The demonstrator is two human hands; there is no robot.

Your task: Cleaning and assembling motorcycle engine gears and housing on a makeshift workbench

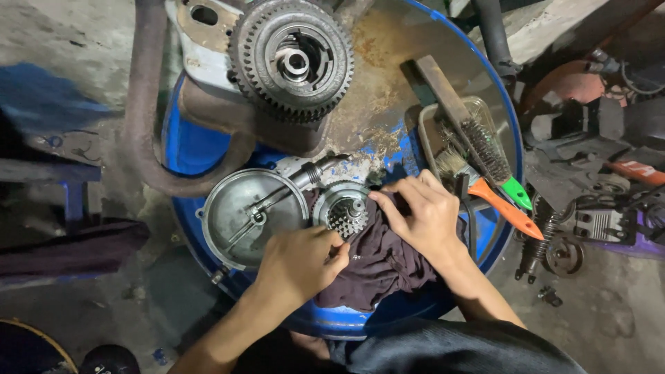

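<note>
On the round blue steel drum top [208, 149] used as a worktop, the dark maroon cloth [377, 266] is pinched by both hands [301, 263] [422, 215] around the small toothed metal gear cluster [346, 215], best wiped with the fingers kept clear of the teeth.

dark rag [377, 266]: hides small gear's [346, 215] base | large gear [292, 59]: top cut off

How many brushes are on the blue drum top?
2, both at the right side: a wire brush with a green handle tip, lying in a shallow tray, and a paintbrush with an orange handle just below it. Others may be hidden.
</note>
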